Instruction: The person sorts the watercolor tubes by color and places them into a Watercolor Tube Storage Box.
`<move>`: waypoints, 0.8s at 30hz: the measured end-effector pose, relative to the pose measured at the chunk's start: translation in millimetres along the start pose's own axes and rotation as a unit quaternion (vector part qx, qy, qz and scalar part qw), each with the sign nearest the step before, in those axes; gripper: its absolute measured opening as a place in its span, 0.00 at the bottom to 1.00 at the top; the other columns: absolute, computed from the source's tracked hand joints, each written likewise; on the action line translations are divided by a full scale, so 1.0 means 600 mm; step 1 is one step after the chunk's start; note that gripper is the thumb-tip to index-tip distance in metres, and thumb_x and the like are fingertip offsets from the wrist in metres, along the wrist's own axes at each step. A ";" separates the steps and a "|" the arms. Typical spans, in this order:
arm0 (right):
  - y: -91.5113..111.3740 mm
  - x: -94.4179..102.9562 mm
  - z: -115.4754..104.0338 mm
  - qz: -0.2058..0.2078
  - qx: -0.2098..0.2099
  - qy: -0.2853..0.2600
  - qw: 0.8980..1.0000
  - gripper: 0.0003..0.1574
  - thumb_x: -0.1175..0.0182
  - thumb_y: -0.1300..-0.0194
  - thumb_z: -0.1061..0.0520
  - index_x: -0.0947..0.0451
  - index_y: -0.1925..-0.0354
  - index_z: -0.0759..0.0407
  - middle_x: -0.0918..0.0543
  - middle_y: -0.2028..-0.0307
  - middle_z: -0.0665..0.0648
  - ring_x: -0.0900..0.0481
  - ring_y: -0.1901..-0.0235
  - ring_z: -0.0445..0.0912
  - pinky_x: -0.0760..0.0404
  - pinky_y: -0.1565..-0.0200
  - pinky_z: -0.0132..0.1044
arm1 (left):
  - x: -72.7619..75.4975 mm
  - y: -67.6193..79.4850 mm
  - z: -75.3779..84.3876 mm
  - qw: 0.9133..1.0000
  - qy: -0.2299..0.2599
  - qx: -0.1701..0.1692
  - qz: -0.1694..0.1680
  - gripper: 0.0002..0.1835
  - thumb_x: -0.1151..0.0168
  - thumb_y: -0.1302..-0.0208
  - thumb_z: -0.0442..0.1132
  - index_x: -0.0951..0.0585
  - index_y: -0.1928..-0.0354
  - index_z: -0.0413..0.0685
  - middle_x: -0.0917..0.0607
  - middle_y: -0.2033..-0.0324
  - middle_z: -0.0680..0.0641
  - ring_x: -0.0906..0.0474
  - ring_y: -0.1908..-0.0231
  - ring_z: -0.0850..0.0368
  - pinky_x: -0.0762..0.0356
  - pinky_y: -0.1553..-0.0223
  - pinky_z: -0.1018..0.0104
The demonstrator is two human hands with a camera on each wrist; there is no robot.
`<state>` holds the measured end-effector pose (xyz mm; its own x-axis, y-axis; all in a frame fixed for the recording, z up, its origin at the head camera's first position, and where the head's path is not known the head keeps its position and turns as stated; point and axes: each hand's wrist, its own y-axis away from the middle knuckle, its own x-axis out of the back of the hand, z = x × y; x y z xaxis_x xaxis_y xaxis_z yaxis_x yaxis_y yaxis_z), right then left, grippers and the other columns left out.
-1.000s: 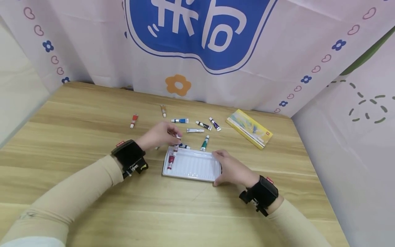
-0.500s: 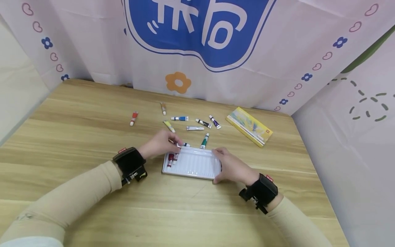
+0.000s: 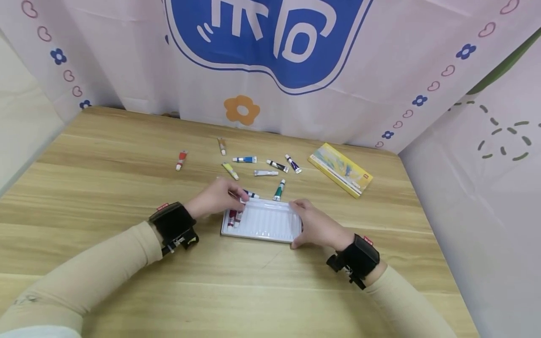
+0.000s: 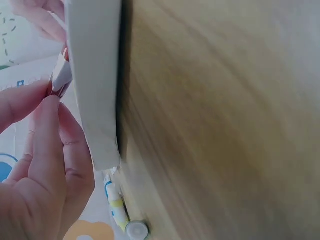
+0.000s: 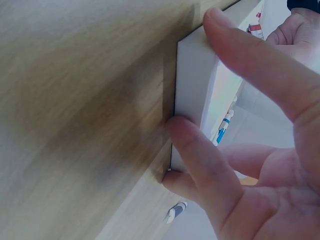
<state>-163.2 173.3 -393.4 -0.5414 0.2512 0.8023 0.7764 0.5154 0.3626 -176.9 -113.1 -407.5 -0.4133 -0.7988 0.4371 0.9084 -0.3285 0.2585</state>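
Observation:
A white ribbed plastic tray (image 3: 270, 220) lies on the wooden table, with a dark red paint tube (image 3: 231, 219) in its leftmost slot. Beside that one is a second reddish paint tube (image 3: 238, 218), low in the tray. My left hand (image 3: 217, 196) is at the tray's far left corner; the left wrist view shows its thumb and fingertips pinching the silvery end of this second tube (image 4: 62, 75). My right hand (image 3: 319, 226) grips the tray's right end, thumb at the near corner and fingers at the far one. A blue-labelled tube (image 3: 252, 194) lies just behind the tray, partly hidden by my left hand.
Loose paint tubes lie beyond the tray: green (image 3: 279, 190), silvery white (image 3: 266, 173), yellow (image 3: 230, 171), blue (image 3: 244, 159), black (image 3: 277, 165), purple (image 3: 293, 164), ochre (image 3: 222, 146) and red (image 3: 181, 160). A yellow box (image 3: 340, 169) lies at the back right. A printed cloth (image 3: 139, 61) hangs behind the table.
My left hand has lowered the second reddish tube into the tray beside the dark red one. The yellow tube, hidden earlier, shows behind the hand. My right hand keeps its grip.

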 end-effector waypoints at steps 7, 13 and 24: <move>0.000 0.002 -0.003 -0.004 -0.005 -0.006 1.000 0.70 0.16 0.54 0.58 0.47 0.22 0.68 0.43 0.25 0.70 0.35 0.30 0.60 0.36 0.29 0.51 | 0.005 0.000 -0.002 1.000 0.015 0.018 -0.014 0.08 0.31 0.36 0.30 0.12 0.55 0.41 0.14 0.48 0.40 0.21 0.57 0.50 0.20 0.56 0.62; -0.001 0.000 -0.001 -0.006 -0.006 -0.010 1.000 0.70 0.17 0.53 0.58 0.47 0.22 0.68 0.43 0.25 0.69 0.35 0.30 0.60 0.35 0.30 0.51 | 0.012 0.006 -0.004 0.999 0.034 0.019 -0.030 0.08 0.32 0.35 0.30 0.13 0.54 0.39 0.15 0.48 0.40 0.21 0.57 0.51 0.20 0.56 0.64; -0.001 0.000 -0.002 -0.007 -0.014 -0.017 1.000 0.70 0.17 0.53 0.58 0.48 0.22 0.67 0.43 0.24 0.68 0.35 0.29 0.60 0.35 0.30 0.51 | 0.011 0.006 -0.004 0.999 -0.013 0.004 -0.035 0.05 0.31 0.36 0.30 0.11 0.59 0.41 0.13 0.56 0.45 0.22 0.61 0.52 0.22 0.60 0.63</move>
<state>-163.3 171.6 -393.2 -0.5618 0.2718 0.7814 0.7777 0.4957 0.3867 -176.2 -120.6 -406.1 -0.4779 -0.7604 0.4398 0.8764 -0.3790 0.2970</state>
